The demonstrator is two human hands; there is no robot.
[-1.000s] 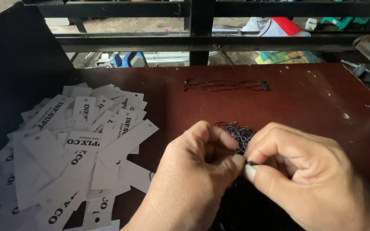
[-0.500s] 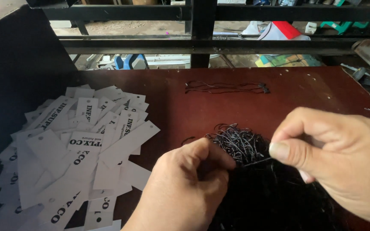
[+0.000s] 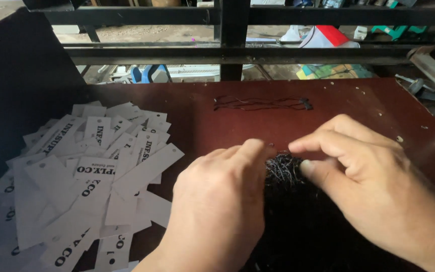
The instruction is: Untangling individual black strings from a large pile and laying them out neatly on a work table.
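Note:
A bundle of thin black strings [image 3: 284,171] lies on the dark red tabletop [image 3: 202,111], right in front of me. My left hand [image 3: 217,211] rests on the bundle's left side with its fingers curled down onto the strings. My right hand [image 3: 373,186] reaches in from the right, thumb and forefinger pinched at the top of the bundle. Whether a string is caught between them is too fine to tell. Farther back on the table lie a few separate black strings [image 3: 263,103], laid out straight.
A heap of white paper tags [image 3: 81,176] with black print and punched holes covers the left side of the table. A black metal railing [image 3: 232,50] runs behind the table's far edge, with coloured clutter on the ground beyond.
My right hand had pulled away to the right and has now come back to the bundle. My left hand has stayed on the strings.

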